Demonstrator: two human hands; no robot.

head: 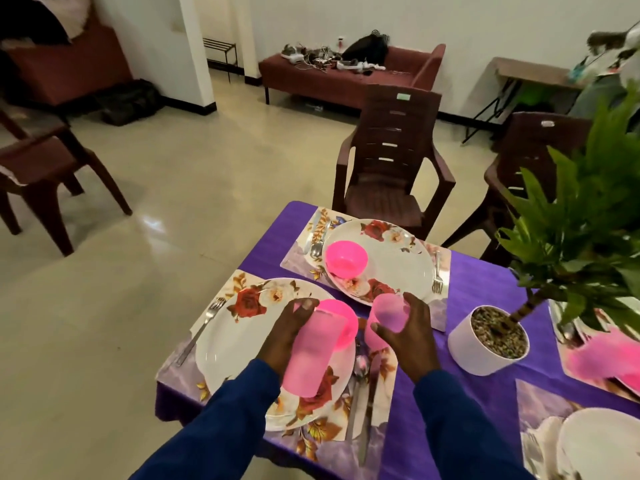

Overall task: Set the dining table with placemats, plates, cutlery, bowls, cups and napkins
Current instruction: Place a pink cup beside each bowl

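Left hand point(294, 327): fingers curled round a pale pink cup point(313, 355), held tilted above the near floral plate point(242, 341).
Right hand point(405, 330): fingers and thumb wrapped round a second pink cup point(386, 315), upright, just right of that plate.
Pink bowl point(346, 322): on that plate, partly hidden behind the left cup.
Beyond that plate: far plate point(391, 258) bearing another pink bowl point(346, 259).
Right of that plate: white plant pot point(485, 344).

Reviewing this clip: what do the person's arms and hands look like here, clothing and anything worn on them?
Both arms wear long dark blue sleeves, the left sleeve and right sleeve reaching to the wrists. The left hand and right hand are bare: no gloves, rings, watch or markings visible.
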